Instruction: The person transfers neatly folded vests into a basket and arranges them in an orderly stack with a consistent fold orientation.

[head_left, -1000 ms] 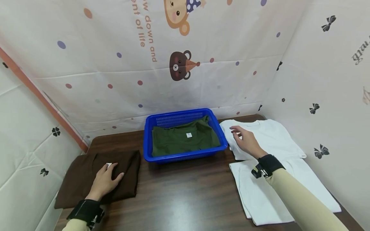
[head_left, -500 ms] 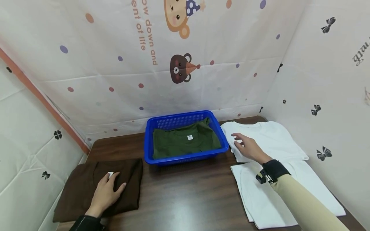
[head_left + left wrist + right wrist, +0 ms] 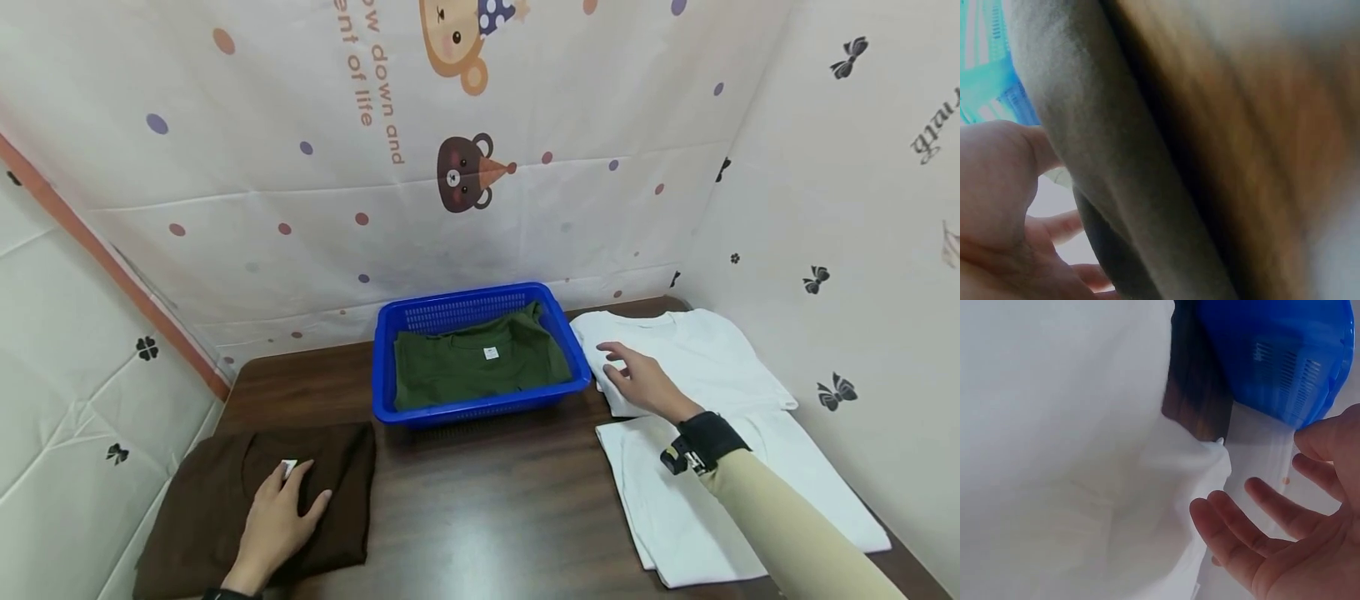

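Note:
A folded brown T-shirt point(image 3: 202, 500) with a small white neck label lies at the left of the table. My left hand point(image 3: 273, 521) rests on it, fingers spread, their tips near the label. The left wrist view shows the thumb and fingers against the fabric point(image 3: 1097, 119), which looks greyish there. On the other side, my right hand point(image 3: 647, 383) hovers above a folded white T-shirt point(image 3: 701, 342); its fingers are loosely bent and hold nothing. A second folded white garment point(image 3: 675, 517) lies nearer, partly under the right forearm.
At the back middle stands a blue plastic basket point(image 3: 384, 358) holding a folded green T-shirt point(image 3: 450, 371). Brown wooden table top point(image 3: 450, 508) lies between the shirts. Printed cloth walls point(image 3: 300, 192) enclose the back and both sides.
The brown T-shirt has slid toward the near edge together with my left hand. My right hand has stayed over the white T-shirt, with only a slight shift.

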### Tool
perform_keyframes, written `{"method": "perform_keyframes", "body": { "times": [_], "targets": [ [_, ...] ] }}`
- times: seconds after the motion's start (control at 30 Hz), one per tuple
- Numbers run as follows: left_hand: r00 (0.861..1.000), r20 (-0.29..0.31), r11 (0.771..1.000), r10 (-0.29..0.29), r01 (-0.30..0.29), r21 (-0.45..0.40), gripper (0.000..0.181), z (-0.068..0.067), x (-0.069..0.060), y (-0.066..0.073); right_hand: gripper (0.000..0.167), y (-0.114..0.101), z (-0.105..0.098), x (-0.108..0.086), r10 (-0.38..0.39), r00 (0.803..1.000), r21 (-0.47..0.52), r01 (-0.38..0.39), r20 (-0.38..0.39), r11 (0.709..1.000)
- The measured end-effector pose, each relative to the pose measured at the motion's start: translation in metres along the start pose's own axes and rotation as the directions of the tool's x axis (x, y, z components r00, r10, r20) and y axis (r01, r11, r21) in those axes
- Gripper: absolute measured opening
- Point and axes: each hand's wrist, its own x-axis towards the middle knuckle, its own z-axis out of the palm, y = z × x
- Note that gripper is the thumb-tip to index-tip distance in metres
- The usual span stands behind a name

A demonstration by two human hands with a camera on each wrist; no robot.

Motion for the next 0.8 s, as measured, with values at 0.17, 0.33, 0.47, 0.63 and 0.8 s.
{"method": "perform_keyframes", "body": {
  "times": [0.17,0.33,0.47,0.63,0.8],
  "targets": [
    [0.994,-0.099,0.999,0.046,-0.046,0.004,0.053,0.003,-0.008,0.006,0.048,-0.004,0.000,-0.006,0.039,0.999,0.033,-0.039,0.002,0.999],
    [0.996,-0.088,1.000,0.027,-0.026,0.017,0.054,0.001,-0.014,0.012,0.052,-0.009,-0.002,-0.013,0.114,0.993,0.105,-0.116,0.027,0.988],
    [1.000,-0.018,0.999,-0.024,0.025,0.025,0.055,-0.002,-0.018,0.018,0.054,-0.010,-0.002,-0.019,0.150,0.987,0.176,-0.159,0.061,0.972],
    [0.999,0.009,0.999,-0.047,0.046,0.025,0.055,0.000,-0.023,0.024,0.054,-0.012,-0.004,-0.028,0.167,0.982,0.293,-0.184,0.083,0.938],
    [0.995,0.053,0.996,-0.085,0.083,0.035,0.057,0.002,-0.028,0.030,0.055,-0.013,-0.005,-0.036,0.173,0.978,0.347,-0.202,0.113,0.916]
  ]
}}
